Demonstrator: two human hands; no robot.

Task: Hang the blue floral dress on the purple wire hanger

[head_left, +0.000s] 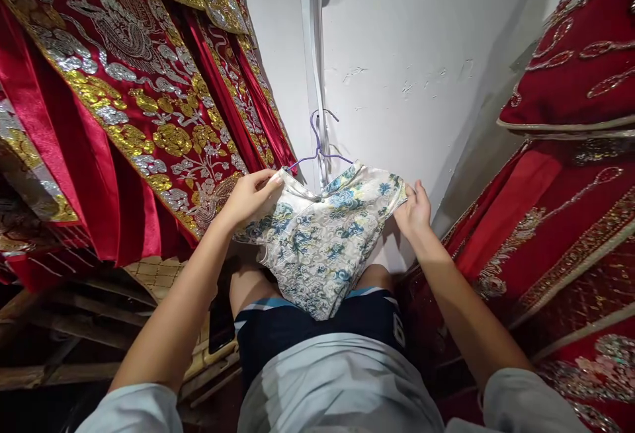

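floral garment on purple hanger, spread over dark shorts. left hand pinching shoulder near collar, thumb on top. right hand touching opposite sleeve, half curled; cannot tell whether gripping.

A bare left hand pinches the left side of a white, blue-flowered fabric top; a bare right hand touches its right sleeve; above the top rises a thin purple hanger.
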